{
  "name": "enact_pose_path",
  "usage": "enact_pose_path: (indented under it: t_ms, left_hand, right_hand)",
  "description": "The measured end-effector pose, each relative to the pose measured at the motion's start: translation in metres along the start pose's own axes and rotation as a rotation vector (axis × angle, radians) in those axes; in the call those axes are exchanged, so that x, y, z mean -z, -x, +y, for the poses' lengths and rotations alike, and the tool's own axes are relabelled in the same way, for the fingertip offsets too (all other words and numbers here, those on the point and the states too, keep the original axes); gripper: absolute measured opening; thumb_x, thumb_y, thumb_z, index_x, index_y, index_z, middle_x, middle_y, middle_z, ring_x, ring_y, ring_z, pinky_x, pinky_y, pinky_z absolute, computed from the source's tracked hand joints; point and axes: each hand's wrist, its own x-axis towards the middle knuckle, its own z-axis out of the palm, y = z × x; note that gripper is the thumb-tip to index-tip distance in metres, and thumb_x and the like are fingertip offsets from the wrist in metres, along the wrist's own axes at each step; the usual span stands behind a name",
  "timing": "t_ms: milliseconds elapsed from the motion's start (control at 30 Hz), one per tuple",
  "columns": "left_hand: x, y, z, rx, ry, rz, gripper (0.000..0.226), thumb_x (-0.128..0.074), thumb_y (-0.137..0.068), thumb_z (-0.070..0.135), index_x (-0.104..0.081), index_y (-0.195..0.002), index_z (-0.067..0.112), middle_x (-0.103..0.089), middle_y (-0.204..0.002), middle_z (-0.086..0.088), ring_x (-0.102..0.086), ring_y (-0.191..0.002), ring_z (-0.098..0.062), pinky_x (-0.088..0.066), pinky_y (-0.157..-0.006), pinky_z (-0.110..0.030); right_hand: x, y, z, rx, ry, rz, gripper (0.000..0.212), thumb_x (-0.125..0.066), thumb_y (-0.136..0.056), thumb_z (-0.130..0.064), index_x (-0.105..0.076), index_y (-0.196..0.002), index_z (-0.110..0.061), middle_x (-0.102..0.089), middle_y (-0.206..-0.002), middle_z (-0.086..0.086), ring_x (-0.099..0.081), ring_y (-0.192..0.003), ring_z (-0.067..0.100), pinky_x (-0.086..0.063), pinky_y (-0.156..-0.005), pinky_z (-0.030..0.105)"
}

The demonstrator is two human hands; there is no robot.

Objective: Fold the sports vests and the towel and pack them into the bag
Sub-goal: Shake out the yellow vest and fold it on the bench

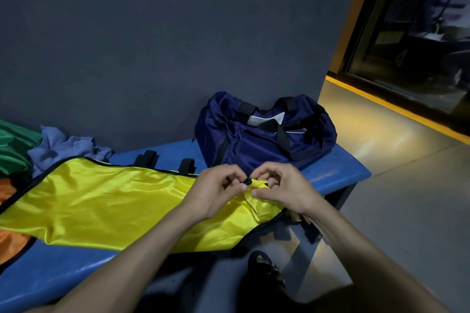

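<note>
Both hands meet over the right end of the yellow vest (101,201): the left hand (216,190) and the right hand (282,188) each pinch its bunched corner with curled fingers, near the bench's (338,173) front edge. That vest lies spread along the bench. At the right end by the wall stands the navy bag (267,134), unzipped. Toward the left end lie a crumpled towel (66,147), a green vest (15,145) and an orange vest (10,241).

Dim overall, cool cast. Warm light spilling in from right, glare patch on floor (376,145). Deep shadow under desk (338,173). Sheen on yellow vest (101,201). Wide-angle bending at edges; glass panel (419,40) murky, soft.
</note>
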Motion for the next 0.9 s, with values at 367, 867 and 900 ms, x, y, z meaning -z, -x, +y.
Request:
enact_pose_path:
  t_ms: [367,867,900]
  left_hand:
    - [0.008,0.012,0.0,-0.104,-0.058,-0.191,0.005,-0.066,-0.098,0.026,-0.063,-0.1,0.029,-0.067,-0.109,0.016,-0.058,-0.102,-0.008,-0.047,-0.082,-0.024]
    - [-0.006,0.012,-0.009,0.025,-0.051,-0.235,0.01,-0.046,-0.107,0.033,-0.042,-0.099,0.029,-0.052,-0.085,0.003,-0.044,-0.075,-0.012,-0.04,-0.069,-0.035]
    - [-0.006,0.012,-0.009,0.029,-0.047,-0.234,0.01,-0.045,-0.107,0.034,-0.042,-0.1,0.029,-0.051,-0.085,0.002,-0.044,-0.074,-0.011,-0.04,-0.069,-0.035]
  right_hand:
    - [0.035,0.011,0.006,-0.33,0.045,-0.057,0.036,-0.074,-0.081,0.011,-0.067,-0.11,-0.009,-0.065,-0.082,0.006,-0.062,-0.061,0.009,-0.05,-0.061,0.02]
    - [0.025,0.013,0.004,-0.19,0.313,0.163,0.017,-0.065,-0.092,-0.008,-0.072,-0.086,-0.021,-0.074,-0.07,0.001,-0.071,-0.061,0.017,-0.06,-0.063,0.038]
    - [0.025,0.013,0.002,-0.156,0.32,0.178,0.018,-0.068,-0.09,-0.009,-0.073,-0.086,-0.025,-0.072,-0.067,-0.004,-0.065,-0.057,0.014,-0.055,-0.06,0.034]
